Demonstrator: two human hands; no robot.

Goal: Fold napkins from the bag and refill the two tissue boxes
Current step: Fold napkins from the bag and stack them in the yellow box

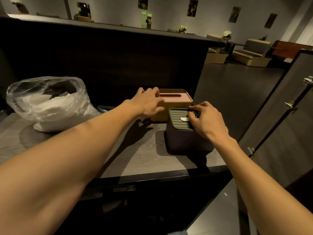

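Note:
A clear plastic bag (45, 102) holding white napkins sits at the left of the counter. A yellow tissue box (176, 106) with a pink slotted lid stands at the back. My left hand (149, 102) hovers at its left end with fingers spread, holding nothing. In front of it stands a dark purple tissue box (184, 139) with a ribbed green lid (177, 118). A bit of white napkin (183, 119) shows in the lid's slot. My right hand (205, 120) rests on that lid, fingers curled over its right side.
The grey wood-grain counter (135, 158) ends in a dark front edge. A tall dark partition (101, 61) rises behind the boxes. A grey case with metal latches (288, 106) stands to the right. Booth seats (250, 53) lie beyond on the open floor.

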